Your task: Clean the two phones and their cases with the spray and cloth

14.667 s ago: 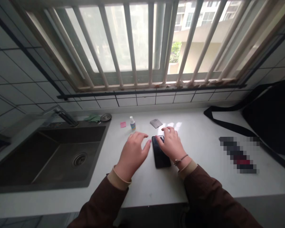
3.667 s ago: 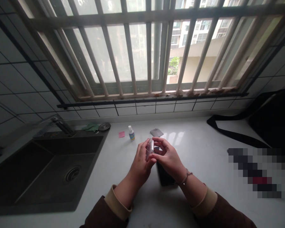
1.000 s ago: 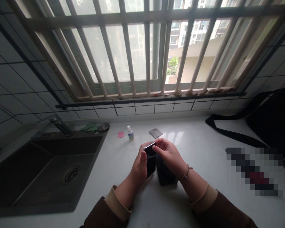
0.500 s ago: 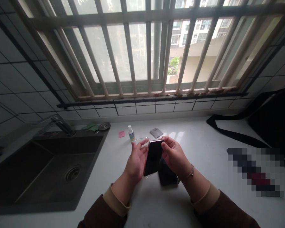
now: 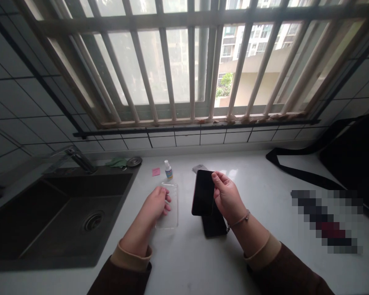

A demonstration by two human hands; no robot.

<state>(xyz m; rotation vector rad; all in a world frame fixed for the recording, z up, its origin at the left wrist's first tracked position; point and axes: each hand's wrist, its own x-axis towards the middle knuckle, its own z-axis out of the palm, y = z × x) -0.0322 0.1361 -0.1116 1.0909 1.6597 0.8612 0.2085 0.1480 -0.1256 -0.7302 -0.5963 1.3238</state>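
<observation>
My right hand (image 5: 227,196) is shut on a black smartphone (image 5: 203,192), gripping it upright by its right edge with the screen side facing me. Under that wrist lies a second dark phone (image 5: 214,226) on the white counter (image 5: 184,262), partly hidden by the hand and the held phone. My left hand (image 5: 155,204) rests with its fingers on a transparent plastic phone case (image 5: 171,217), which lies flat on the counter. Its fingers seem loose, not closed around the case.
Along the back of the counter stand a small spray bottle (image 5: 168,170), a pink sticky note (image 5: 156,171) and a grey packet (image 5: 199,167). A dark sink (image 5: 64,229) with a faucet (image 5: 80,159) lies left. A black bag (image 5: 350,151) and a pixelated object (image 5: 327,221) lie right.
The black phone and clear case have come apart. The case now lies on the counter under my left hand, which moved left. My right hand holds the phone alone.
</observation>
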